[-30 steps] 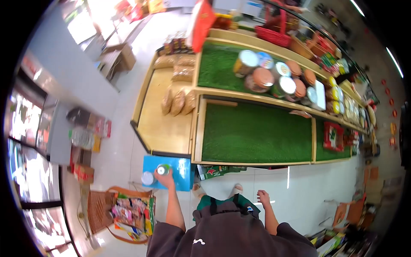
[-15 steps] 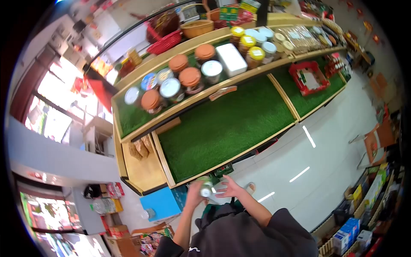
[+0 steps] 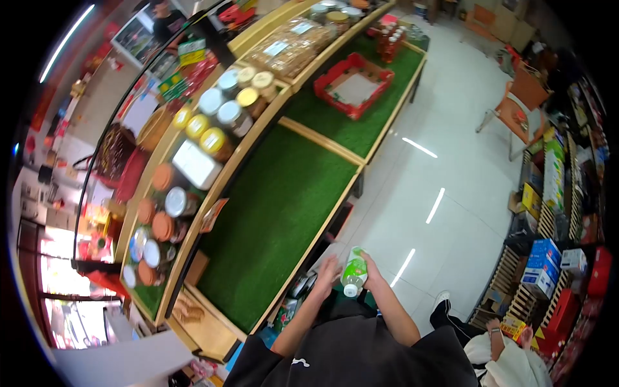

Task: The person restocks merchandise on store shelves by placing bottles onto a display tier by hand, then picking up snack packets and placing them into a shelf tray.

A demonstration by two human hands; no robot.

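A clear plastic bottle [image 3: 354, 271] with a green-and-white label and a white cap is in front of my body, cap end toward me. My right hand [image 3: 372, 271] is wrapped round its right side. On the bottle's left, my left hand [image 3: 328, 273] is apart from it, somewhat blurred, fingers stretched out and holding nothing. Just beyond both hands is the wooden-edged display stand, whose lower shelf is lined with green artificial turf [image 3: 277, 193].
Jars [image 3: 162, 226] with orange, white and yellow lids line the upper shelf beside a white box [image 3: 196, 164]. A red crate [image 3: 353, 87] sits farther along. Another person [image 3: 509, 355] is at lower right, near goods shelves and a blue box [image 3: 541, 267]. An orange chair [image 3: 522, 103] stands on the floor.
The bottle has passed from my left hand to my right. My view has turned to the right, and the other person at lower right has come into sight.
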